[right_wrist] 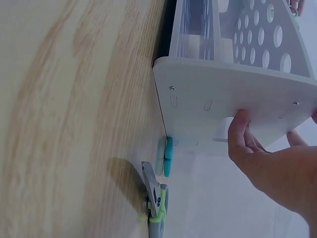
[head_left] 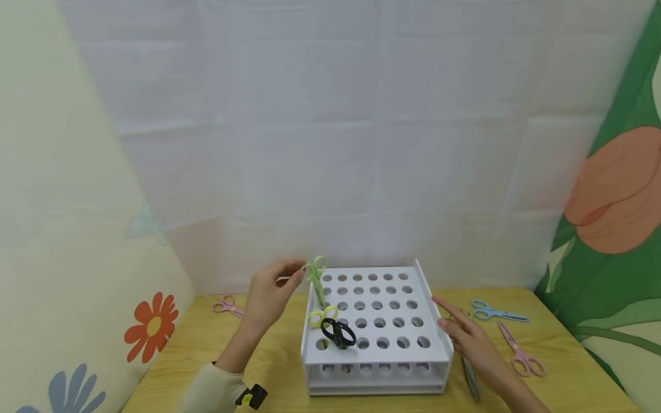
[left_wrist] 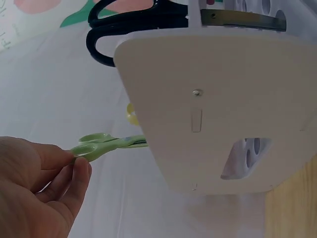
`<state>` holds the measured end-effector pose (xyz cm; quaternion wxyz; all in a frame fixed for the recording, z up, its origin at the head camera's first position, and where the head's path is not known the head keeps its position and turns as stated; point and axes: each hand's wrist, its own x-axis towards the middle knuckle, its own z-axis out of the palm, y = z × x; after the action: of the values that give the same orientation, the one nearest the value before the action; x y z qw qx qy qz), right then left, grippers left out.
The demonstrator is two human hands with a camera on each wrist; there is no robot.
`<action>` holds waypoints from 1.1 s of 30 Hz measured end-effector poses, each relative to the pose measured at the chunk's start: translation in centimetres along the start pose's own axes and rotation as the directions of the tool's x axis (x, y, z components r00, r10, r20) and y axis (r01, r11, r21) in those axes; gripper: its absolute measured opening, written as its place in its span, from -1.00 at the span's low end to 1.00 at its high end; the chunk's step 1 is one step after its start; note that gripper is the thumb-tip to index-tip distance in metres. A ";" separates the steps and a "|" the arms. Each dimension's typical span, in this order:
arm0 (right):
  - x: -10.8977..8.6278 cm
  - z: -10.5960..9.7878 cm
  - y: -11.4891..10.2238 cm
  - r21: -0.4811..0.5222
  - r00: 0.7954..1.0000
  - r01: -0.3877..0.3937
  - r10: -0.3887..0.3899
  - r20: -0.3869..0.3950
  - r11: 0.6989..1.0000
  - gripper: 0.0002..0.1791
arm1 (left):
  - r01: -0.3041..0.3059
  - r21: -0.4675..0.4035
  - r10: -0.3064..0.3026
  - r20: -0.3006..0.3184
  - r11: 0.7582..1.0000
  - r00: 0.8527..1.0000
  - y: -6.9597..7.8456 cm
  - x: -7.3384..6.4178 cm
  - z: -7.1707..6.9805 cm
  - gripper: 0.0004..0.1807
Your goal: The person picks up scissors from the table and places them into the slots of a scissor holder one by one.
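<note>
A white rack [head_left: 378,354] with rows of round holes stands on the table. My left hand [head_left: 271,292] pinches a handle loop of light green scissors [head_left: 316,275], whose blades point down at the rack's left column of holes. In the left wrist view, the thumb and fingers hold the green scissors [left_wrist: 106,144] by the loop's end. Yellow-handled scissors [head_left: 316,317] and black-handled scissors [head_left: 338,334] stand in holes nearer the front. My right hand [head_left: 472,341] touches the rack's right side panel [right_wrist: 208,99] with its fingers extended.
Pink scissors [head_left: 225,307] lie left of the rack. To its right lie blue scissors [head_left: 496,313], more pink scissors [head_left: 518,353] and grey-green shears [right_wrist: 157,206], partly hidden by my right hand in the head view. A white cloth [head_left: 361,143] hangs behind the table.
</note>
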<state>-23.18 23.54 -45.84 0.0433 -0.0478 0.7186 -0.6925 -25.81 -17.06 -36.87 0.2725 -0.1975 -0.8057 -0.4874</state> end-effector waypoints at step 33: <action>-0.3 0.0 -0.3 -0.057 0.999 0.033 -0.033 0.005 0.998 -0.35 | 0.040 0.055 -0.044 0.078 0.998 0.996 -2.8 -3.5 2.4 -0.83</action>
<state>-22.91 23.53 -45.56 0.0319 -0.0624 0.7371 -0.6722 -25.32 -16.40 -41.86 0.2351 -0.1923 -0.8325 -0.4633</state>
